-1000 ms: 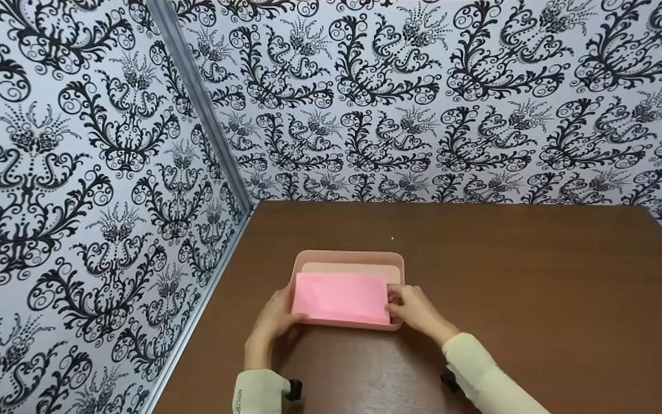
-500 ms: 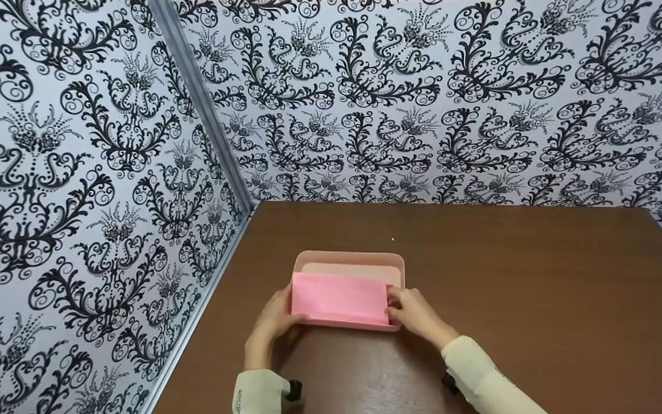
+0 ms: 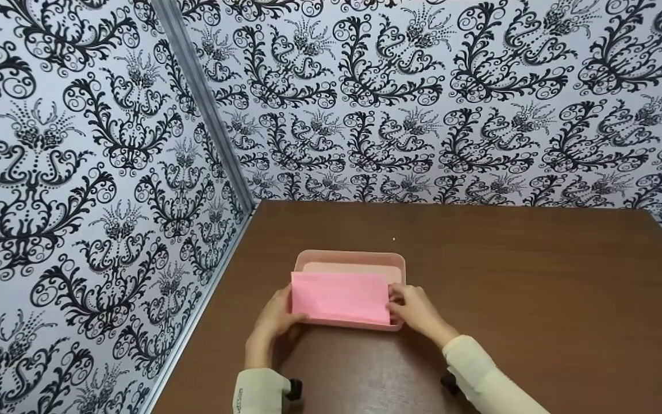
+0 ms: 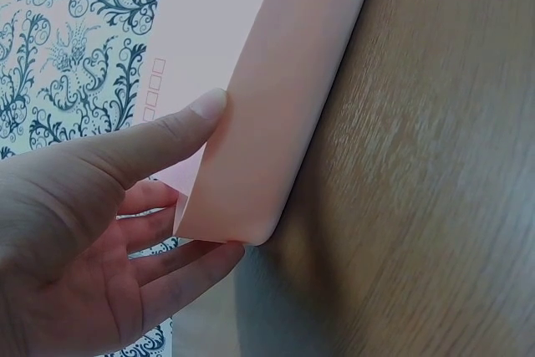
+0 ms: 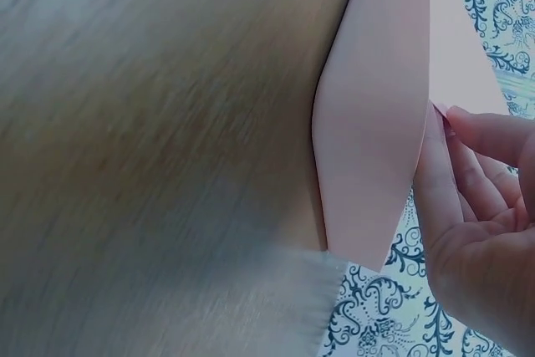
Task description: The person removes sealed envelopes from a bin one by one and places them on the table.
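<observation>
A pink envelope [image 3: 339, 296] leans inside a shallow light-pink tray [image 3: 351, 258] on the table. Red printed squares show on the envelope [image 4: 196, 18] in the left wrist view. My left hand [image 3: 273, 315] holds the tray's left end, its thumb over the front rim against the envelope and its fingers bent around the end wall. At the opposite end, my right hand [image 3: 417, 310] pinches the envelope's right edge between thumb and fingers, just inside the tray wall [image 5: 368, 123]. The envelope hides most of the tray's floor.
The brown wooden table [image 3: 538, 287] extends to the right and behind the tray. Black-and-white patterned walls [image 3: 423, 115] enclose the back and left, with a grey post [image 3: 204, 109] at their corner.
The envelope's upper left corner has shifted slightly left, past the tray's left rim in the head view. Both hands and the tray stay almost where they were.
</observation>
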Demonstrator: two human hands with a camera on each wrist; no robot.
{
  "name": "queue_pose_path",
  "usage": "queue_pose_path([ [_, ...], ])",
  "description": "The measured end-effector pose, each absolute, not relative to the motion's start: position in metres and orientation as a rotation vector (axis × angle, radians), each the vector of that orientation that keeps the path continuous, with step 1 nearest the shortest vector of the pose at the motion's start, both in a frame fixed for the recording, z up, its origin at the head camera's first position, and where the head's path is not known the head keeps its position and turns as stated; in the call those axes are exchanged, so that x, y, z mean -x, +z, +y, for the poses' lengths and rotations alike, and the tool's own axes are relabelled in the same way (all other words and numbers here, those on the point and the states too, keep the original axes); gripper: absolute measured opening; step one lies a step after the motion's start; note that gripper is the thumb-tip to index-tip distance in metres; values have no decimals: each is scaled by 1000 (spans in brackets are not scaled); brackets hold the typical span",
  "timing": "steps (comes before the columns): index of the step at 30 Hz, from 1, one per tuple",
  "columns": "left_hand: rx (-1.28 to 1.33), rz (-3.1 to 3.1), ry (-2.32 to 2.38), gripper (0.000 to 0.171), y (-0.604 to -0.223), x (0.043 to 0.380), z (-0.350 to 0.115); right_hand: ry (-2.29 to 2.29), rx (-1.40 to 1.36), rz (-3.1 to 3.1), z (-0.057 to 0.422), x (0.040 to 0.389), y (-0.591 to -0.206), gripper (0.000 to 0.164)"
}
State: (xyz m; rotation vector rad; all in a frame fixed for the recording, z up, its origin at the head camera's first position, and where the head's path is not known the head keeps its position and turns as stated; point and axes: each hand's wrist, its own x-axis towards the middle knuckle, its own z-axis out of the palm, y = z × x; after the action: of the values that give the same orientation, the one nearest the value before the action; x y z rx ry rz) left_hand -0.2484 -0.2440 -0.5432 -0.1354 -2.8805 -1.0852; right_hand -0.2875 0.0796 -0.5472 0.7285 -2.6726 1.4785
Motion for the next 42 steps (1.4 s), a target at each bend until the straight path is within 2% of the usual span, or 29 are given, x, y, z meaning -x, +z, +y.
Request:
queue_pose_path([
  [23,39,-2938,-1086,91,-545,250,-244,1561,-527,-2593,85,296,-540,7],
  [42,14,-2911,-1160,91,-543,248,-241,1689,-342,-2578,98,317,-526,10],
])
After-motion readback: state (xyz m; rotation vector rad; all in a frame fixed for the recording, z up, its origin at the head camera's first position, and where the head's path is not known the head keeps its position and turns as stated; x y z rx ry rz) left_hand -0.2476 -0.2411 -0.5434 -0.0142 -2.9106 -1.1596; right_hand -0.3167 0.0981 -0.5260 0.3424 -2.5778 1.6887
